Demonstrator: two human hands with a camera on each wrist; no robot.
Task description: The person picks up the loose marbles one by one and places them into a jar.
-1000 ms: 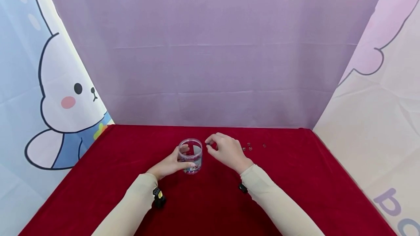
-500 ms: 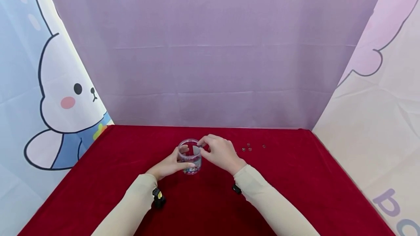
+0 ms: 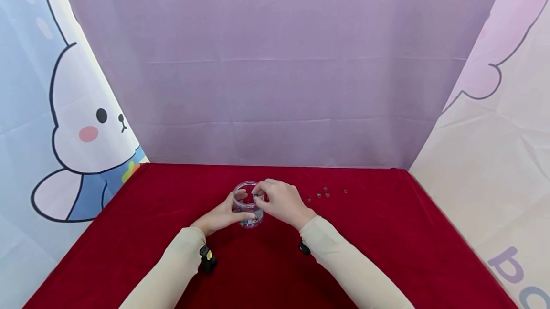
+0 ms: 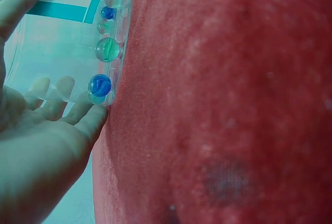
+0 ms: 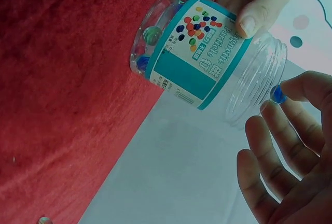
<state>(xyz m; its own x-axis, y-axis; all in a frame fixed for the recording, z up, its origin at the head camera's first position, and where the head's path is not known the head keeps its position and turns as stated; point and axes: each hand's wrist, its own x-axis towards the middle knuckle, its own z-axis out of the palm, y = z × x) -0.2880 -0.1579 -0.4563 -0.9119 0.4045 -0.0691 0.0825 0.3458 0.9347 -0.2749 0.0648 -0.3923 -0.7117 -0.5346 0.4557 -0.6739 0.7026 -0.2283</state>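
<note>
Gripping jar point(image 5: 192, 58) with left hand point(image 3: 221, 217), pinching blue marble point(image 5: 278, 95) with right hand point(image 3: 281, 202) at its mouth.
Seen on red table point(image 3: 369, 242), toward three o'clock from jar: loose marbles point(image 3: 327, 195).

Jar mouth point(image 5: 263, 68) free at left — right hand point(image 3: 279, 202) (marble point(image 5: 278, 94) pinched) blocks its right.

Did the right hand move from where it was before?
Yes, the right hand moved left, away from the marbles on the red cloth and to the jar's mouth.
</note>
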